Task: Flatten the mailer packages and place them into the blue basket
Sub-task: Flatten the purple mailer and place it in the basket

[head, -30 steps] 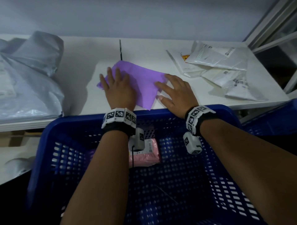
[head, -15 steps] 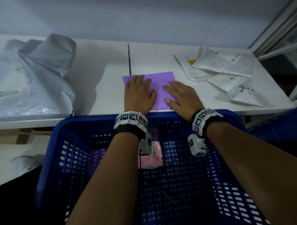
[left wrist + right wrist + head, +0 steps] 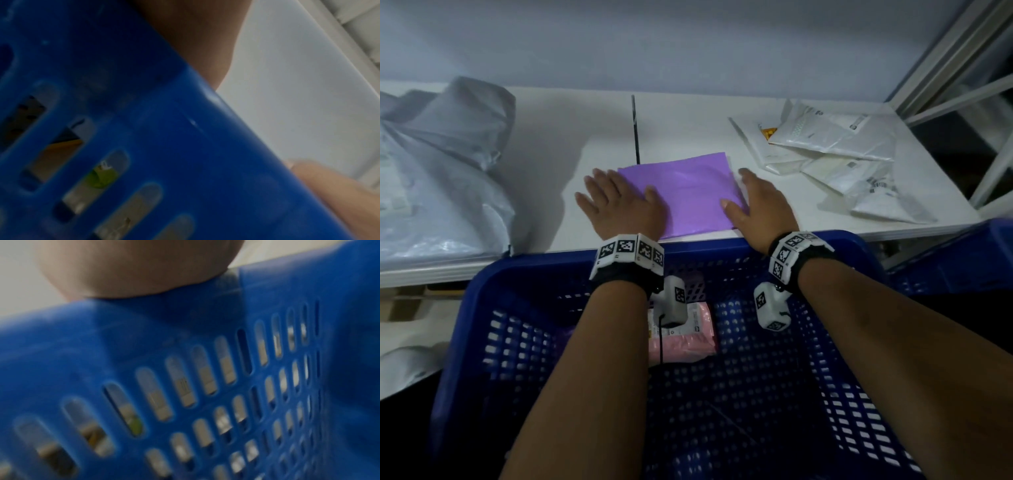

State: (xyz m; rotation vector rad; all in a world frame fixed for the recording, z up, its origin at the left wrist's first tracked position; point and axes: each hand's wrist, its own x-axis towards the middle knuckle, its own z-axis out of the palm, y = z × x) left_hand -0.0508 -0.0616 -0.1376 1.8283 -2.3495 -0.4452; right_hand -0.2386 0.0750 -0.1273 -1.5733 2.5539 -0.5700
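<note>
Both hands lie flat and open on the purple mailer (image 3: 685,192) at the worktop's (image 3: 551,144) near edge, left hand (image 3: 619,205) on its left side, right hand (image 3: 760,205) on its right. Pressing outward evenly should flatten it. White mailers (image 3: 835,150) lie to the right; the blue basket (image 3: 722,243), just below, holds a pink package (image 3: 688,337).

The purple mailer (image 3: 685,192) lies flat near the front edge of the desk (image 3: 558,137). White mailers (image 3: 835,150) lie crumpled in a pile near its right edge. The blue basket (image 3: 722,250), just below the front edge, holds a pink mailer (image 3: 688,339).
</note>
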